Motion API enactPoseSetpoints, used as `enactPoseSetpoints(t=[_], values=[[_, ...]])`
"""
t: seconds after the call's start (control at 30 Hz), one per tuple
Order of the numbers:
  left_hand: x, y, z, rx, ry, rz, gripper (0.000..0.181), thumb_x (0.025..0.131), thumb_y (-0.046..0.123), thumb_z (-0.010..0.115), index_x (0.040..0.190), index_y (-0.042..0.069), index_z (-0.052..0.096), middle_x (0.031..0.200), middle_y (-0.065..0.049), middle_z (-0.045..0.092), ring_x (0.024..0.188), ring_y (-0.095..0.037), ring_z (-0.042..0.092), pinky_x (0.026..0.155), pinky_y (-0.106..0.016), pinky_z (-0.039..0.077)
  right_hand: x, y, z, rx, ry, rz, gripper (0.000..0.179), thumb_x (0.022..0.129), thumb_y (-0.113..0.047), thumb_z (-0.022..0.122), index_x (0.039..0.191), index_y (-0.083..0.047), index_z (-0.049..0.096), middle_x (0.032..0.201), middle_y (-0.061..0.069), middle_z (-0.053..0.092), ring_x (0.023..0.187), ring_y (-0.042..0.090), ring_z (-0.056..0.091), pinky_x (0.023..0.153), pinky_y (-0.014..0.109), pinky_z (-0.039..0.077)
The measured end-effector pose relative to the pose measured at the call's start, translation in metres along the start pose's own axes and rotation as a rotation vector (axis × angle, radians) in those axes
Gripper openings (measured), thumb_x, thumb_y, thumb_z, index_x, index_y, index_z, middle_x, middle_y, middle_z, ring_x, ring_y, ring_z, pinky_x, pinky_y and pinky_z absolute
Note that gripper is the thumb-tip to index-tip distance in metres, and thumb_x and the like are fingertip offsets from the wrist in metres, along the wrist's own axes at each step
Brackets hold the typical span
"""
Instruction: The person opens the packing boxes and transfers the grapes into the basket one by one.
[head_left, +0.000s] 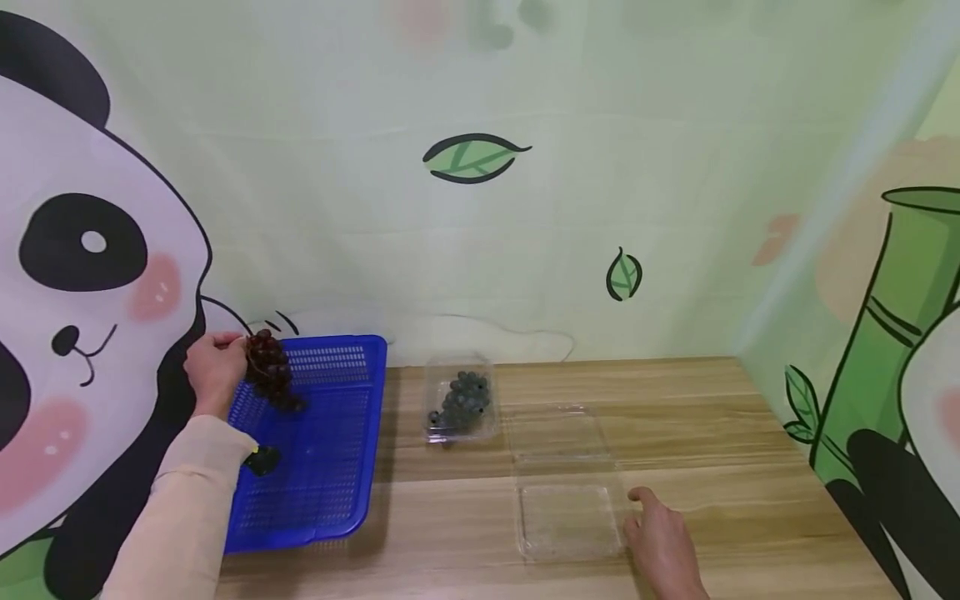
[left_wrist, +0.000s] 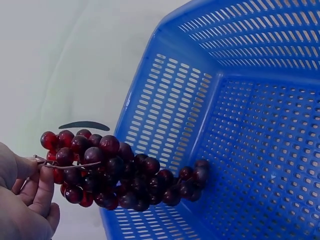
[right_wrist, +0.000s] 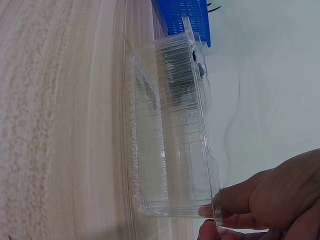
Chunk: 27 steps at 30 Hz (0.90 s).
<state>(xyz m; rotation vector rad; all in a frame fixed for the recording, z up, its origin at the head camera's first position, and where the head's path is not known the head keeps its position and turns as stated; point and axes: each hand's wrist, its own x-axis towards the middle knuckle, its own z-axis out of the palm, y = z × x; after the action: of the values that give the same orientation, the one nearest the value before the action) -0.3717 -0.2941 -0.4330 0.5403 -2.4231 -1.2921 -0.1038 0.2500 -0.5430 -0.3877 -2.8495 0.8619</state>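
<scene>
My left hand pinches the thin stem of a bunch of dark red grapes between thumb and fingers. The bunch hangs over the left side of a blue plastic basket, and its tail end dips inside the wall in the left wrist view. At the right, my right hand grips the rim of a clear plastic clamshell box with thumb and fingertips. That box stands open on the wooden table, its two halves spread front to back, with nothing inside.
A second clear box holding a bunch of dark bluish grapes stands between the basket and the open clamshell. Inside the basket, a dark green item is partly hidden by my left sleeve. A printed cloth backdrop rises behind the table.
</scene>
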Motion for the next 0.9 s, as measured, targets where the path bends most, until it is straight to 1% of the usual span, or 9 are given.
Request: enactPoseSetpoints(t=[0.1,0.17,0.27,0.4,0.53,0.6,0.67,0.77,0.9], values=[[0.001,-0.003,0.002,0.006,0.005,-0.011,0.039,0.102,0.023,0.055,0.129,-0.003,0.067,0.128,-0.026,0.065,0.121,-0.04,0.056,0.107,-0.05,0.041,0.0,0.0,0.0,-0.001,0.003,-0.008,0.034,0.087,0.002,0.061,0.121,0.006,0.064,0.057,-0.001,0.041,0.056,0.019,0.043,0.055,0.04,0.043],[0.003,-0.005,0.003,0.008,0.011,-0.003,0.039,0.102,0.023,0.055,0.128,-0.003,0.067,0.127,-0.026,0.065,0.118,-0.039,0.057,0.105,-0.049,0.042,0.0,0.001,0.0,-0.003,0.006,-0.013,0.034,0.086,0.002,0.061,0.12,0.006,0.064,0.057,-0.002,0.041,0.056,0.019,0.043,0.056,0.04,0.043],[0.005,-0.01,0.006,0.012,0.029,0.034,0.035,0.101,0.018,0.056,0.124,-0.006,0.068,0.12,-0.026,0.066,0.11,-0.036,0.058,0.092,-0.039,0.046,0.0,0.001,0.0,0.001,0.009,-0.018,0.034,0.086,0.003,0.061,0.119,0.007,0.064,0.057,-0.002,0.04,0.055,0.018,0.042,0.054,0.039,0.042],[0.003,-0.017,0.01,0.021,0.044,0.078,0.03,0.1,0.011,0.056,0.117,-0.011,0.068,0.113,-0.03,0.064,0.103,-0.037,0.058,0.079,-0.031,0.04,0.0,0.001,0.0,0.002,0.009,-0.017,0.034,0.086,0.003,0.062,0.12,0.007,0.064,0.057,-0.002,0.04,0.055,0.018,0.042,0.054,0.039,0.042],[-0.003,-0.021,0.008,0.043,0.024,0.069,0.03,0.101,0.01,0.055,0.118,-0.012,0.066,0.116,-0.033,0.063,0.108,-0.043,0.057,0.089,-0.04,0.043,0.001,0.001,0.0,0.003,-0.002,-0.015,0.034,0.086,0.002,0.062,0.12,0.006,0.063,0.057,-0.002,0.041,0.055,0.019,0.043,0.054,0.039,0.042],[-0.005,-0.022,0.008,0.056,0.007,0.065,0.031,0.102,0.011,0.055,0.119,-0.012,0.065,0.119,-0.034,0.062,0.112,-0.045,0.057,0.096,-0.048,0.043,0.001,0.001,-0.001,0.002,-0.002,-0.015,0.034,0.086,0.002,0.062,0.12,0.006,0.063,0.057,-0.002,0.041,0.056,0.019,0.043,0.054,0.04,0.043],[-0.006,-0.023,0.007,0.069,-0.008,0.066,0.031,0.101,0.012,0.055,0.12,-0.011,0.065,0.12,-0.034,0.063,0.114,-0.046,0.056,0.101,-0.051,0.041,0.001,0.0,-0.001,0.006,-0.005,-0.015,0.034,0.087,0.002,0.062,0.121,0.007,0.063,0.057,-0.002,0.04,0.055,0.018,0.043,0.054,0.039,0.042],[-0.008,-0.024,0.006,0.082,-0.021,0.072,0.031,0.101,0.012,0.055,0.119,-0.011,0.066,0.12,-0.034,0.063,0.114,-0.046,0.056,0.102,-0.053,0.041,0.0,0.0,-0.001,0.011,-0.008,-0.012,0.035,0.087,0.003,0.061,0.121,0.007,0.063,0.057,-0.002,0.04,0.055,0.018,0.042,0.052,0.037,0.04],[-0.01,-0.024,0.004,0.11,-0.051,0.08,0.031,0.102,0.011,0.053,0.119,-0.012,0.065,0.118,-0.034,0.063,0.111,-0.047,0.057,0.099,-0.054,0.042,0.0,0.0,-0.002,0.012,-0.016,-0.008,0.035,0.087,0.003,0.061,0.122,0.007,0.062,0.058,-0.001,0.041,0.055,0.018,0.042,0.053,0.037,0.04]])
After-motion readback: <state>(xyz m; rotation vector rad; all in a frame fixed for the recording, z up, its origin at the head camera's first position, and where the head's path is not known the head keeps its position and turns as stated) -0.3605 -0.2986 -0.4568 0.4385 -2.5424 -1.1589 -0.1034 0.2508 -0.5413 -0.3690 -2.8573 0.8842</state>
